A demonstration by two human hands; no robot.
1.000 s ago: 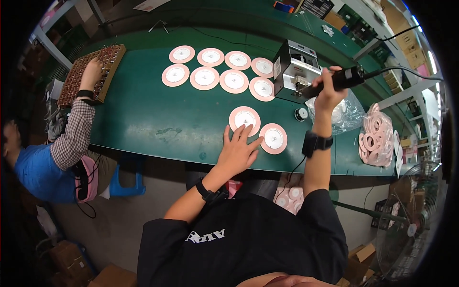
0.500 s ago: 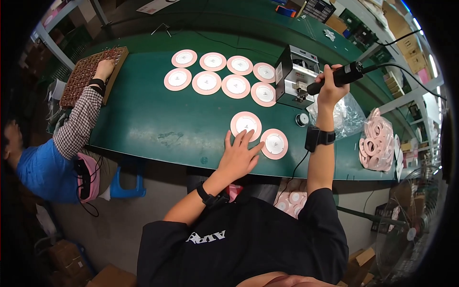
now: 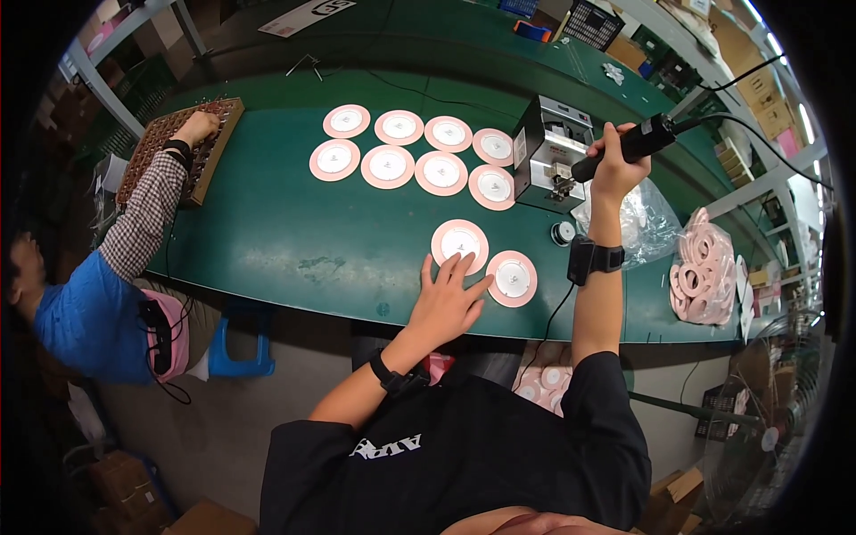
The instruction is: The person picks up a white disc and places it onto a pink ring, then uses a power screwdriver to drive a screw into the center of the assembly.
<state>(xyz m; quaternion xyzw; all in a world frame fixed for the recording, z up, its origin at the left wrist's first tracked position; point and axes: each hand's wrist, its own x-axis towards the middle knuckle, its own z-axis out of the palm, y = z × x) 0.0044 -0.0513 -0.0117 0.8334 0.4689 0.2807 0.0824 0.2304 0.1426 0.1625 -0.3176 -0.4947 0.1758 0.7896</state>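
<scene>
My right hand [image 3: 615, 171] is wrapped round a black electric screwdriver [image 3: 649, 136] with a cord at its upper end. Its lower end points down-left, at the front of a box-shaped screw feeder [image 3: 555, 147] with black side and metal face. My left hand [image 3: 448, 301] lies open, fingers spread, its fingertips on the near edge of a round pink-rimmed disc with a white centre [image 3: 459, 236]. Beside those fingers, to the right, is a second pink-rimmed disc [image 3: 512, 279]. Two rows of similar discs [image 3: 389, 167] lie farther back on the green table [image 3: 259, 232].
A small round metal-topped container [image 3: 563, 233] stands near the feeder. Clear plastic bags, one holding pink rings [image 3: 702, 272], lie at right. At left, a co-worker's hand [image 3: 198, 127] reaches over a gridded tray [image 3: 160, 147]. A fan [image 3: 769, 437] stands at lower right.
The view has tilted slightly, so the table appears lower. Both my hands keep nearly the same places, the left on the disc and the right with the screwdriver at the feeder.
</scene>
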